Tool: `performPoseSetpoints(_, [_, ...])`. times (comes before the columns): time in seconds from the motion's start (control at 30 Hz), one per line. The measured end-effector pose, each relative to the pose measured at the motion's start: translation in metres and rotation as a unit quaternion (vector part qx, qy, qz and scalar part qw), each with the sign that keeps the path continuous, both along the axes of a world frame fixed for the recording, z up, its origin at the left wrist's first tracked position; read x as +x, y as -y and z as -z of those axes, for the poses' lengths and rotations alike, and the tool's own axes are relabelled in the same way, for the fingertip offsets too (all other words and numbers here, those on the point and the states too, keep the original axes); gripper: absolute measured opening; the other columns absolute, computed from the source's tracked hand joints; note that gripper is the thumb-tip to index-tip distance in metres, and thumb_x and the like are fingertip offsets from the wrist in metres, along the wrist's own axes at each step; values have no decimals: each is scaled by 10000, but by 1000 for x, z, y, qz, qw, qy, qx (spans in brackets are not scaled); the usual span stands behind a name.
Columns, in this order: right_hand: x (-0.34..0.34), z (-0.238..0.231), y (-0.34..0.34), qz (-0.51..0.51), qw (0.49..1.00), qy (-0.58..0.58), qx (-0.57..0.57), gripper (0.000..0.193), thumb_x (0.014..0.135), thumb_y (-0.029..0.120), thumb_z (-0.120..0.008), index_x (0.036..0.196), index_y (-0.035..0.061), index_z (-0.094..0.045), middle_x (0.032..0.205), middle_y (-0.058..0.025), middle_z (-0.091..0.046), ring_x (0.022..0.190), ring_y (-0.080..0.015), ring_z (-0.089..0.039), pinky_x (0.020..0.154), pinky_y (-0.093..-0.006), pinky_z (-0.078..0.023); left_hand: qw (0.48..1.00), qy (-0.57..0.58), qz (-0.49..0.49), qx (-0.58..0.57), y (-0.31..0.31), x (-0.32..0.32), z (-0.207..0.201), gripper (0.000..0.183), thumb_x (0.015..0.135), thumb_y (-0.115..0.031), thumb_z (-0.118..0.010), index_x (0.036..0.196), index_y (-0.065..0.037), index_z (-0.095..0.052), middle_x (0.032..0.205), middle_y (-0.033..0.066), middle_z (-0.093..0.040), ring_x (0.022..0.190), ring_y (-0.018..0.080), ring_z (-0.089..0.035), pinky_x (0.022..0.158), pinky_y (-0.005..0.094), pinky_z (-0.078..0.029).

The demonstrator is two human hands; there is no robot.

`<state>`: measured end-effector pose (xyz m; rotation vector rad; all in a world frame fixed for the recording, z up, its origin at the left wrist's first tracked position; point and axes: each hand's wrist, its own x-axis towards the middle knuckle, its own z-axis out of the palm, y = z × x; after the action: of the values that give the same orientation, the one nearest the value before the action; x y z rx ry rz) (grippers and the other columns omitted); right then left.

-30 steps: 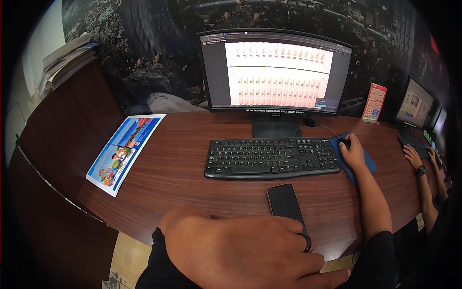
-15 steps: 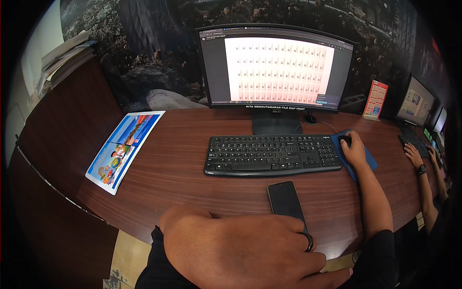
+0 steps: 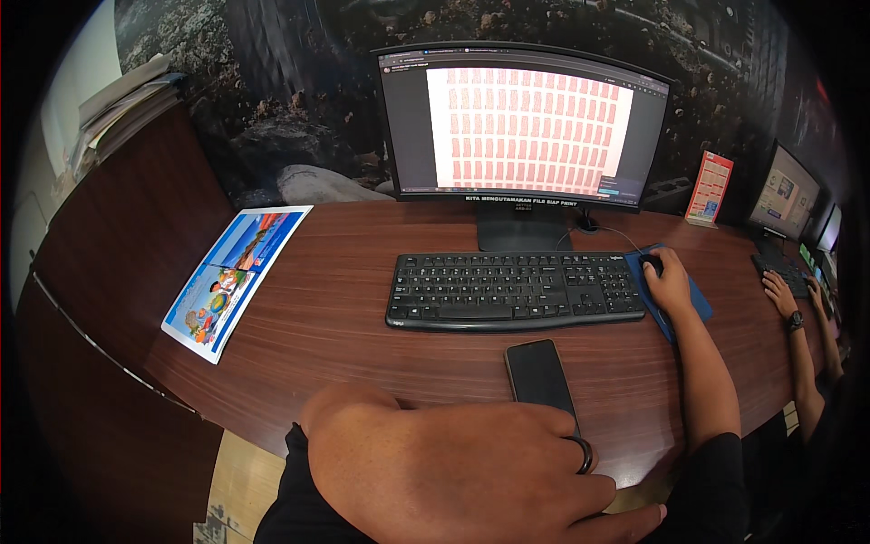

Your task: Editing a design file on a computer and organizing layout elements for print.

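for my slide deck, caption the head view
Right hand on a small black mouse beside a long black rectangular keyboard.

stacked papers (image 3: pixel 129 111), glossy print (image 3: pixel 236 276), perhaps a calendar (image 3: pixel 709 189)

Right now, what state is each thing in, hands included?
Main monitor: lit, showing rows of small reddish rectangles
Right hand: curled over the mouse
Left hand: back up, palm hidden; grip unclear
Phone: face up, screen dark, lower end hidden
Keyboard: flat on the desk, no hand on it
Red card: standing upright
Second monitor: lit
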<state>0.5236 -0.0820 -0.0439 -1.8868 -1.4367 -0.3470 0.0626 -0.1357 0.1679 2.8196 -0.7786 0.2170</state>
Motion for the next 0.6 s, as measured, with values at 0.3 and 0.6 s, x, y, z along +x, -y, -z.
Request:
performPoseSetpoints(0.3, [3,0,0,3,1000,2,-25,362,877,181,-685,1174,21,-553,1149,-206,-634,1123,-418,-606,952,-467,-480,999,31,-5,-22,1,0,5,498,971,-126,-437,1434,56,-454,990,132,-672,794,245,-698,768,352,-558])
performPoseSetpoints(0.6, [-1,-5,1,13,999,-11,-48,359,884,186,-681,1184,25,-569,1184,-207,-635,1145,-413,-603,967,-471,-477,999,35,-5,-5,-2,4,4,491,966,-131,-448,1425,44,-467,980,124,-667,795,237,-697,753,341,-565])
